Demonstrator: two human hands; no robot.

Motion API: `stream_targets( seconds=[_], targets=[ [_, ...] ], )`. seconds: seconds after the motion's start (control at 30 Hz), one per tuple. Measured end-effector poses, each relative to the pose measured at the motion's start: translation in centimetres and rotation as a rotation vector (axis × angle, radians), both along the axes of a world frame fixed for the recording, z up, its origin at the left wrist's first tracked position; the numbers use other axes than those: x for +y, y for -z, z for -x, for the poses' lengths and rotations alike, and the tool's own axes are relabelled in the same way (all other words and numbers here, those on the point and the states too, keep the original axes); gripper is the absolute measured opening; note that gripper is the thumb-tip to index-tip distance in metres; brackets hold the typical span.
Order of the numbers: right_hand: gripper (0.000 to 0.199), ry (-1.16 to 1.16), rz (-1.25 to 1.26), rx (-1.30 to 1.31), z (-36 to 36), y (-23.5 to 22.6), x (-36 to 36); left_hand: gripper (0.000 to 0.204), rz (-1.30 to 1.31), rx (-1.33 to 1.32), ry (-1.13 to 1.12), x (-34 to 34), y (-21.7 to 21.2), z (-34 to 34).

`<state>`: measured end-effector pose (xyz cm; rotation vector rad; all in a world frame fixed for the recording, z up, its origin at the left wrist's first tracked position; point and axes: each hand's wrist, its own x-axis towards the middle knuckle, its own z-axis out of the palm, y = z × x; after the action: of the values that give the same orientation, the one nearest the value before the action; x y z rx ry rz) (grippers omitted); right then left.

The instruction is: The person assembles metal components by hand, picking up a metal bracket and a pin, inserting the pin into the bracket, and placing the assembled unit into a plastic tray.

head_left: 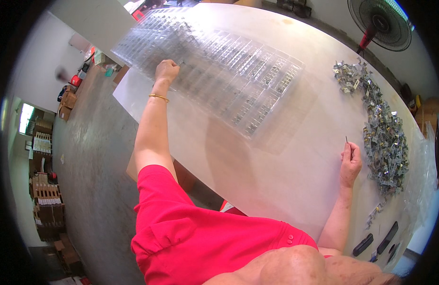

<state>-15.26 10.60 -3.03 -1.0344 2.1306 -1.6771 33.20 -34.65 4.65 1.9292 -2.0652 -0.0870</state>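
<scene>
My left hand [167, 70] is closed over the near left edge of the clear plastic trays [250, 132], a gold bangle on its wrist. Whatever its fingers grip is too small or hidden to make out. Rows of small metal parts [260, 114] lie in the trays' compartments. At the right, my right hand [352, 164] pinches a thin dark sliver-like piece [346, 139] that points up from the fingertips. Beside that hand spreads a long heap of small metal clips [384, 142], apart from the fingers.
Black-handled tools [363, 244] lie at the table's lower right, near a crumpled clear plastic bag [421, 175]. The pale table [276, 175] curves across the view. A standing fan [381, 23] is beyond its far edge. Cardboard boxes [47, 204] are stacked along the left wall.
</scene>
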Motion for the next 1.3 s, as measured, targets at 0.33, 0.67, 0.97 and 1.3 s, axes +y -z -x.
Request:
stream_targets(
  seconds=[0.33,0.67,0.97,1.3],
  targets=[
    [0.011,0.032,-0.054,0.023,0.3,0.4,0.4,0.027,0.033,-0.163,0.057,-0.4,1.0,0.8],
    [0.008,0.059,0.008,0.097,-0.9,-1.0,-0.8,0.024,0.383,-0.035,0.45,2.7,-6.2,12.4],
    [0.013,0.082,0.004,0.108,-1.0,-0.3,-0.1,0.039,0.242,0.138,1.081,13.3,-6.3,40.4],
    [0.008,-0.032,0.095,0.141,1.1,-5.7,2.4,0.07,-0.057,0.085,1.025,16.9,-0.7,54.5]
  ],
)
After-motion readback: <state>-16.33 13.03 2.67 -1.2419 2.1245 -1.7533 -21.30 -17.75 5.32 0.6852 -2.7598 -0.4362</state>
